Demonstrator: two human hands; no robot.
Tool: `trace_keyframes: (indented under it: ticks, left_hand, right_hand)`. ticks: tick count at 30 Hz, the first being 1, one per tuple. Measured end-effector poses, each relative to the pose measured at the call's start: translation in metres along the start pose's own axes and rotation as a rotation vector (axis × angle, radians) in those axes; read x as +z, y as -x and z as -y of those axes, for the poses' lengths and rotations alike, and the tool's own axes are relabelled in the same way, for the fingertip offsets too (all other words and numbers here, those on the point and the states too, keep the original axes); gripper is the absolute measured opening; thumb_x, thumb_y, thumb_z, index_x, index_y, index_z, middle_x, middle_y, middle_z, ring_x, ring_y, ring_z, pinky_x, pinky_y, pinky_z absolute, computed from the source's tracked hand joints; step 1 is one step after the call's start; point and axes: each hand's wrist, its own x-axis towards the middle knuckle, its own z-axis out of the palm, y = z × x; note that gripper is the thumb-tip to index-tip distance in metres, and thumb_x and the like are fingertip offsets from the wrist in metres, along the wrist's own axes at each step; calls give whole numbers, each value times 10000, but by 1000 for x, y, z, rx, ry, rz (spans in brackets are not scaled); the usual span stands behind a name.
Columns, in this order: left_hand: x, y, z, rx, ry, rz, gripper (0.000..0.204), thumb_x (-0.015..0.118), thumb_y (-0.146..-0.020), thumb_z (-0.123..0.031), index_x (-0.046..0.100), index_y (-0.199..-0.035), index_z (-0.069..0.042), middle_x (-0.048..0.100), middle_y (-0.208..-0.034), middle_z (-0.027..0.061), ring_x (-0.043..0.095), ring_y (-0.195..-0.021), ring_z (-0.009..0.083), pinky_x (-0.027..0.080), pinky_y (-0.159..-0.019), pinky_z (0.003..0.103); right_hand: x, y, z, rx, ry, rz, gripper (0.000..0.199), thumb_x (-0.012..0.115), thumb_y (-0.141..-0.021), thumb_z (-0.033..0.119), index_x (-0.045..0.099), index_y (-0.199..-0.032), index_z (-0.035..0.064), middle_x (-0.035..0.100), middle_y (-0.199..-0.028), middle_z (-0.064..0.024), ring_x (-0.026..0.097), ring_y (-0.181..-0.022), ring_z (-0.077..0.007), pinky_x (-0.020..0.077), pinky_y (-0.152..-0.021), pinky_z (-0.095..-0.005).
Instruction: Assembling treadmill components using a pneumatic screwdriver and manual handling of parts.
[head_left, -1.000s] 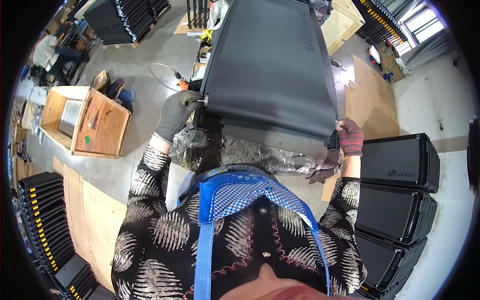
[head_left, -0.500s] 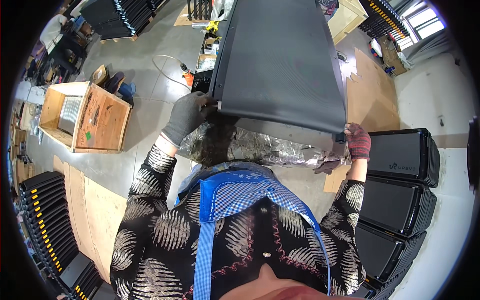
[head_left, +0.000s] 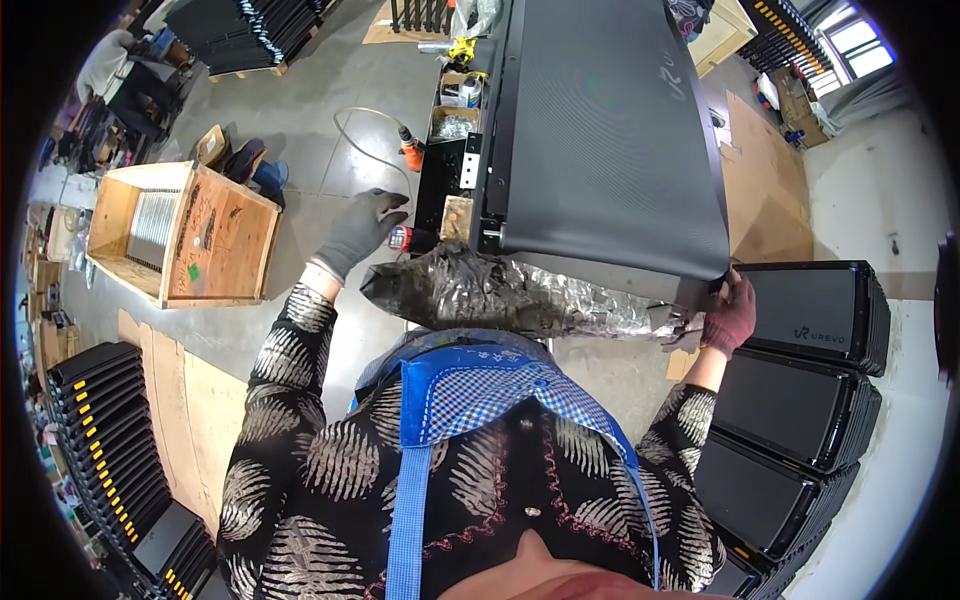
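**Black belted deck (head_left: 610, 150) lengthwise, one corner attended**

Deck lay belt-up on the counter (head_left: 432, 190), its near end toward the wearer, its far end running out past the top of the view. Set that way, both near corners fell within arm's reach, likely the reason for it.

Right hand (head_left: 731, 312), in a red-and-dark striped glove, was at the near right corner, fingertips against it. Probably steadying that side. Whether this grip was clenched on the edge I could not tell; the fingers hid their own contact.

Left hand (head_left: 360, 232), grey-gloved, was out to the left, clear of the deck. Grip released: fingers loosely bent, thumb apart, nothing visible between them. Just beside it sat a red-and-black tool (head_left: 400, 238); touching or not, unclear. At the near left corner a bright metal end (head_left: 491, 235) showed, no hand on it.

Crinkled silvery wrapping (head_left: 560, 300) ran along the near edge, between deck and wearer. Perhaps padding, to spare surfaces from rubbing.

Down the deck's left flank: a pale plate with holes (head_left: 470, 170), a tray of small parts (head_left: 455, 125), an orange tool (head_left: 411, 152) on a hose (head_left: 350, 130). All on the left hand's side, presumably for short reaches; the hose's slack loop would let the tool travel.

Right of the wearer, similar dark panels (head_left: 800, 320) stood in stacks, a compact way of storing flat pieces. Left, on the floor, a wooden crate (head_left: 225, 240), well apart from the work.
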Motion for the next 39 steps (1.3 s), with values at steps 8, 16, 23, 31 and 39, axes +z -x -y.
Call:
trace_keyframes:
  ticks: [8,16,23,31,39]
  left_hand:
    - [97,-45,69,35,-116,421,294,639,-746,-276,692,-977,-101,668,-845,150,635,-837,351,502,-741,409]
    - [213,-97,128,230,-546,826,238,584,-784,-292,683,-932,-134,666,-899,163,651,-804,339,513,-709,437]
    - [264,-94,166,173,-139,616,348,520,-816,-362,689,-1001,-120,644,-1032,184,612,-963,329,482,-798,412]
    - [293,-97,182,218,-225,486,280,501,-835,-312,705,-948,-156,680,-978,122,644,-909,292,482,-701,429]
    - [287,-101,165,327,-715,850,233,525,-821,-268,728,-893,-179,703,-924,64,669,-847,256,484,-622,447]
  right_hand:
    - [9,104,165,70,-618,41,217,642,-846,247,553,-934,70,591,-789,-102,593,-693,-241,463,-626,-344]
    - [19,159,256,-5,-592,385,159,689,-760,219,594,-777,92,596,-700,-114,595,-645,-325,465,-558,-405]
    - [31,167,259,34,-512,378,155,682,-776,225,605,-769,90,588,-683,-121,595,-647,-330,461,-562,-399]
    - [27,162,267,57,-496,337,164,670,-792,231,610,-746,85,572,-656,-121,575,-610,-331,441,-540,-390]
    - [32,168,267,56,-471,295,154,654,-814,211,609,-744,82,571,-655,-127,571,-605,-335,436,-531,-383]
